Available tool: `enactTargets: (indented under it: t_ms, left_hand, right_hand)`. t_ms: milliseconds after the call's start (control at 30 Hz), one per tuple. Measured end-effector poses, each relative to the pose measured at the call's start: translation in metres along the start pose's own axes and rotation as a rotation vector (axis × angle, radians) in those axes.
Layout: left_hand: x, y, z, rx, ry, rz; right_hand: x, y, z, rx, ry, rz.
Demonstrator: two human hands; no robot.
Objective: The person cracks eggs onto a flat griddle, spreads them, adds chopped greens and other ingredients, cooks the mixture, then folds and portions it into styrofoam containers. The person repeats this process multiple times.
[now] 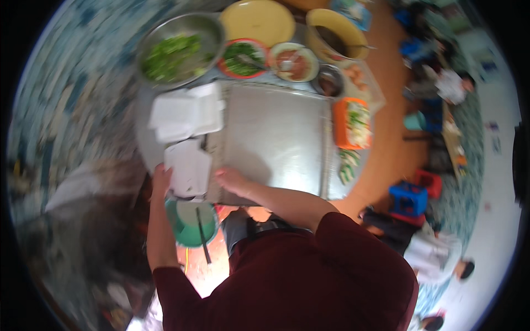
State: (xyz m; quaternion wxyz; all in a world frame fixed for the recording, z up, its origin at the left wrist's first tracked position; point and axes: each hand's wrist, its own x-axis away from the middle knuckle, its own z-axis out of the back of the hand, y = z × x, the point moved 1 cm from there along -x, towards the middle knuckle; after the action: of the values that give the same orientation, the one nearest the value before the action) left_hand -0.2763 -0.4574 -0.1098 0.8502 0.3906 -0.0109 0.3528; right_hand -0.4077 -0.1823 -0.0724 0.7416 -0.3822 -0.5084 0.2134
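Note:
At the left edge of a white foam container is my left hand, its fingertips touching or very near the rim; whether it grips cannot be told. My right hand is just right of that container, over the lower left corner of a flat metal griddle plate, its fingers blurred and partly curled. Nothing shows in it. More white foam containers lie farther up, left of the plate. Below the containers stands a green bucket with a long dark tool across it.
Beyond the plate stand a steel bowl of leafy greens, a yellow lid, a red-rimmed bowl of chopped greens, a bowl of reddish filling and a yellow pot. An orange tray is at right. Several people sit farther right.

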Motion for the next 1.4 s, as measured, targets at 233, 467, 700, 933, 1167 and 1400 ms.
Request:
enactTargets:
  t_ms: [233, 467, 700, 933, 1167, 1400]
  left_hand:
    - [0.033, 0.067, -0.023, -0.050, 0.339, -0.135]
    - [0.137, 0.165, -0.126, 0.317, -0.087, -0.222]
    - [0.245, 0.232, -0.213, 0.367, -0.409, 0.058]
    - [0.279, 0.232, -0.222, 0.822, -0.257, 0.745]
    - [0.320, 0.207, -0.202, 0.887, -0.043, 0.867]
    - [0.368, 0.168, -0.194, 0.905, 0.004, 0.884]
  right_hand:
    - [0.146, 0.066, 0.082, 0.021, 0.355, -0.109]
    - [0.247, 0.151, 0.161, 0.058, 0.481, -0.246]
    - [0.188, 0.072, 0.314, 0.805, 0.702, 0.215]
    - [0.071, 0.075, 0.446, 1.202, 0.727, 0.011]
    - [0.078, 0.081, 0.528, 0.962, 0.700, -0.057]
    - [0.130, 0.017, 0.340, 1.247, 0.395, 0.231]
